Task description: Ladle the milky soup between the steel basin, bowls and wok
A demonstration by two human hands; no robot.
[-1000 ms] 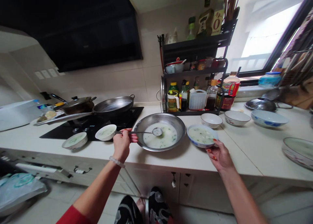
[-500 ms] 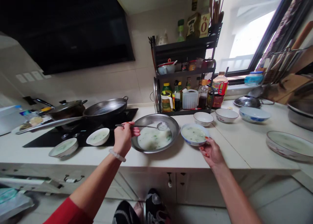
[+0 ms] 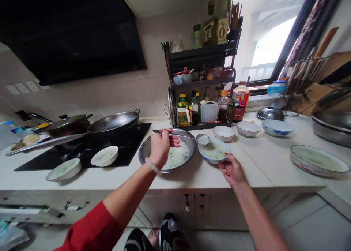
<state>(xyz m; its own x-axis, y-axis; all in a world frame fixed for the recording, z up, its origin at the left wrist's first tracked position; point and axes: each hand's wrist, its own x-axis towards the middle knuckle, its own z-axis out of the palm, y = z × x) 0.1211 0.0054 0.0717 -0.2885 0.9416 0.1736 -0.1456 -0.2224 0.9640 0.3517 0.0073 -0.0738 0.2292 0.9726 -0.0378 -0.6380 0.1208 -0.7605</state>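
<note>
My left hand grips the handle of a metal ladle. The ladle's cup has liquid in it and is over the left rim of a blue-and-white bowl. That bowl holds pale soup with green bits, and my right hand pinches its right edge. Beneath my left hand and wrist, a wide steel basin with more of the same soup stands on the counter, partly hidden by the hand.
Filled bowls stand at left, by the hob and at far right. Behind are a small bowl, another bowl and a blue-patterned one. A wok and lidded pot sit on the hob, left of a condiment rack.
My left hand has moved right, carrying the ladle from above the basin to the bowl's rim. My right hand keeps its hold on the bowl. The camera view has shifted slightly.
</note>
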